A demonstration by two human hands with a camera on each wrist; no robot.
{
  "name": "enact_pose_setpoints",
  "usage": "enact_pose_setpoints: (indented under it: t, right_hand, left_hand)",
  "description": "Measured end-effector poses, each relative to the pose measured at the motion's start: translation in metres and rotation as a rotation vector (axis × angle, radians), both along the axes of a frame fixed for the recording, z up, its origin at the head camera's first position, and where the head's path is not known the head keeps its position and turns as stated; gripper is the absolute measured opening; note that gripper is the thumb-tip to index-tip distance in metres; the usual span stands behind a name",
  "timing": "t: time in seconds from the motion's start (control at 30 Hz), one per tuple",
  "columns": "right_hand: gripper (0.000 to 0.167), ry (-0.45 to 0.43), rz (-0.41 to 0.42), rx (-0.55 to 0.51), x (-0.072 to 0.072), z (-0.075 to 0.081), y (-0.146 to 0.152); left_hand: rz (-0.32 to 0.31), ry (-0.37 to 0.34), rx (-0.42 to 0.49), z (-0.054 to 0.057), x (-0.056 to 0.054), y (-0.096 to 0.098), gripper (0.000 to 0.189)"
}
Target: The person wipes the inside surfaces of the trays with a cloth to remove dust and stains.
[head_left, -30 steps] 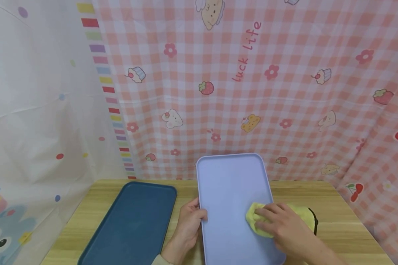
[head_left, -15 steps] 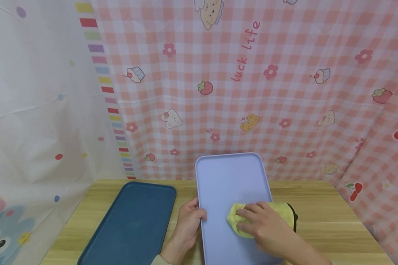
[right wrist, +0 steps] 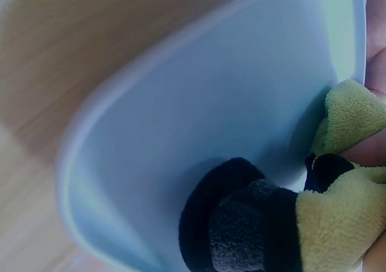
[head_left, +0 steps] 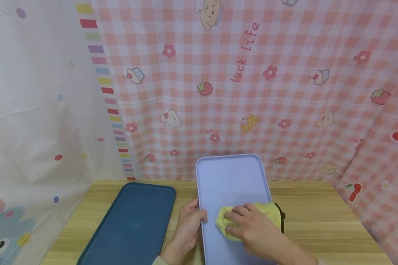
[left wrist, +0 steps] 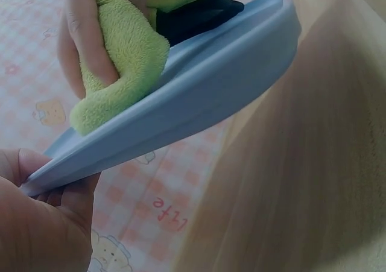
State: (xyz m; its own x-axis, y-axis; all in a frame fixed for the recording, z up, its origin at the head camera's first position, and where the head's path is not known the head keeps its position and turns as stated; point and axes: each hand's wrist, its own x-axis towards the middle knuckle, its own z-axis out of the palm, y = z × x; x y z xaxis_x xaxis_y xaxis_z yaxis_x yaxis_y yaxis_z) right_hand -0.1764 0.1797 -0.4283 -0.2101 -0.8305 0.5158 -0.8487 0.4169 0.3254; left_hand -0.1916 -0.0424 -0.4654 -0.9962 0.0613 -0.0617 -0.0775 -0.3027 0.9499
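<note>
We've got yellow cloth [head_left: 266,212] edged black, lavender tray [head_left: 230,180] lower centre, dark-blue tray [head_left: 136,221] lower left, pink-and-white checked backdrop [head_left: 189,70] up top!

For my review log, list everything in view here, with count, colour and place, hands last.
Table: one, wood-toned, below the trays
Blue tray: one, dark blue, on the table, left
Lavender tray: one, lavender, tilted, right of the blue tray
Cloth: one, yellow with black edging, against the lavender tray
Checked sheet: at least one, pink and white, behind and right
Dotted sheet: one, white, left
Sleeve: one clear, pale, left wrist
Left grip: one, bare, holding the lavender tray's edge
Right grip: one, bare, holding the cloth
</note>
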Motion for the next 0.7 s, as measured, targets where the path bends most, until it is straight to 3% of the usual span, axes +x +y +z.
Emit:
enact_pose_setpoints:
  t: [0.7]
  right_hand:
    - [0.03,0.025,0.035,0.014,0.003,-0.005,-0.027]
  left_hand:
    - [0.01,0.013,-0.009,0.0,0.001,0.0,0.073]
